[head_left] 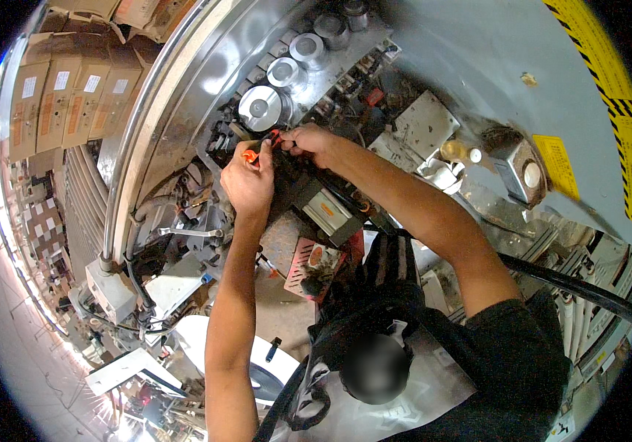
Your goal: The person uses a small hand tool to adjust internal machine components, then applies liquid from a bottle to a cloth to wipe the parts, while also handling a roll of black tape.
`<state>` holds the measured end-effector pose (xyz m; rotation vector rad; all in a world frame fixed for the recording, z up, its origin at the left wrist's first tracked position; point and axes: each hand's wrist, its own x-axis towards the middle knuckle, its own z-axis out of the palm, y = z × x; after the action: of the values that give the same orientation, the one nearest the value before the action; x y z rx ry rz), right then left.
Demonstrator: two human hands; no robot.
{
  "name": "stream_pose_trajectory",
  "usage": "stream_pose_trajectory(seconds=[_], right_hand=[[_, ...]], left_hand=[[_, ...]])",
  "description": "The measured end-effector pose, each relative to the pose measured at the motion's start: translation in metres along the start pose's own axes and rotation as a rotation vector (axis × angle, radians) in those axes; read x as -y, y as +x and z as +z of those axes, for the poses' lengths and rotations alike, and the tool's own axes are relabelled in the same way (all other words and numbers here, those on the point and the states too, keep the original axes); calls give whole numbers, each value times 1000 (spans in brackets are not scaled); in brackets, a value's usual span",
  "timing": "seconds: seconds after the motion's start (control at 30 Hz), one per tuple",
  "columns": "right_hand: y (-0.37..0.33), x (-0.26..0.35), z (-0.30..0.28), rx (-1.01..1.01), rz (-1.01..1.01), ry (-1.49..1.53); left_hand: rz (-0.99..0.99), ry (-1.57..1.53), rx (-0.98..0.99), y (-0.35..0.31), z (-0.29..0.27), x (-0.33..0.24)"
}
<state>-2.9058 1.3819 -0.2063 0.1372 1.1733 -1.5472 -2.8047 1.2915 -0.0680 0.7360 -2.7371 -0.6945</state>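
Note:
My left hand (247,184) is closed around a small orange-and-black tool (250,155), thumb on top; its exact kind is not clear. Just to the right, my right hand (309,141) pinches its fingertips together by a red-orange end of the same piece or one beside it. What lies inside that pinch is too small to make out. Both hands are over a dark, greasy machine part, directly in front of a row of shiny metal cylinders (260,108) with round flat tops. Below the hands sits a grey rectangular block (325,212) with a label.
A silver wrench (191,232) lies left of my left forearm. A red slotted plate (314,269) is below the block. On the right, a dirty white plate (426,125) and a metal box with a round face (520,173) stand by the grey machine wall (493,66). Cartons (65,96) are stacked far left.

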Motion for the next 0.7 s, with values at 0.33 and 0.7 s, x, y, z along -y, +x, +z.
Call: stream_pose_trajectory(seconds=[0.33,0.7], right_hand=[[4,-2,0,-19,-13,-13],[-12,9,10,-106,51,-68]], left_hand=[[-18,11,-23,-3,2,-4],[99,26,-137,-7,13,16]])
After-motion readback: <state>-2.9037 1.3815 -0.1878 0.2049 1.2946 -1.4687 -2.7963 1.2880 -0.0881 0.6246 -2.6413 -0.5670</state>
